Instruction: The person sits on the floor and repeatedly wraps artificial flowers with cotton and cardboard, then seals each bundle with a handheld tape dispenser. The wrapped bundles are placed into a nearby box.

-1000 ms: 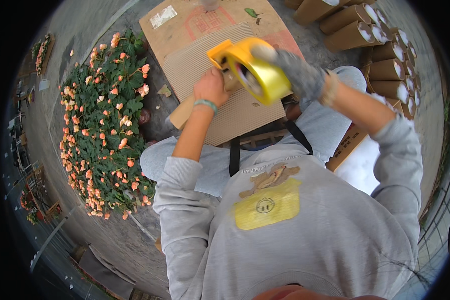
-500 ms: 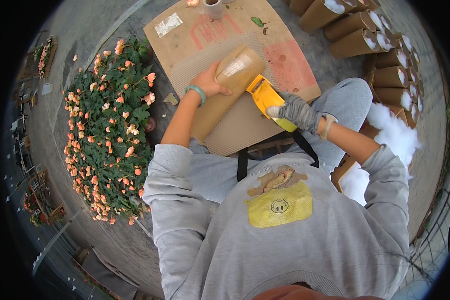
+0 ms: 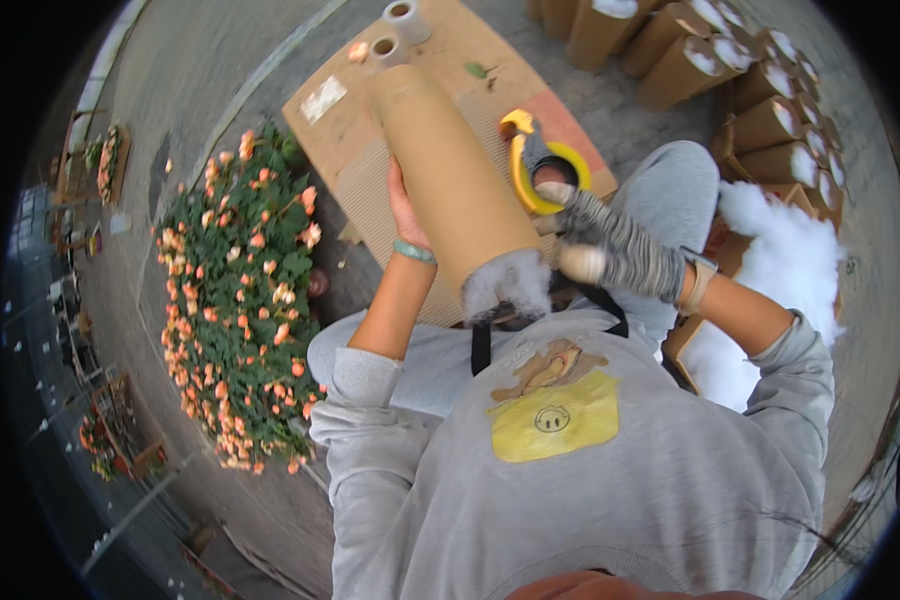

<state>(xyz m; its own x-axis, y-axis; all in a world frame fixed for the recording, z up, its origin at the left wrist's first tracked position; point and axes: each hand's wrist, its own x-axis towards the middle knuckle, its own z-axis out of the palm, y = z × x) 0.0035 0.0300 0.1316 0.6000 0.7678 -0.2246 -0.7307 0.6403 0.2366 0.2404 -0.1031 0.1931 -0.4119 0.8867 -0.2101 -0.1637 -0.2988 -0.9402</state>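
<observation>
My bare left hand (image 3: 407,207) is clasped around the long brown cardboard tube (image 3: 450,180), white stuffing at its near end. Just right of it, my grey-gloved right hand (image 3: 610,245) clamps the yellow tape dispenser (image 3: 535,170).

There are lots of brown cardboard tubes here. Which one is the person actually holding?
The long tube over the lap, gripped by the left hand, white stuffing at its near end. The others stand stacked at the upper right, untouched.
</observation>
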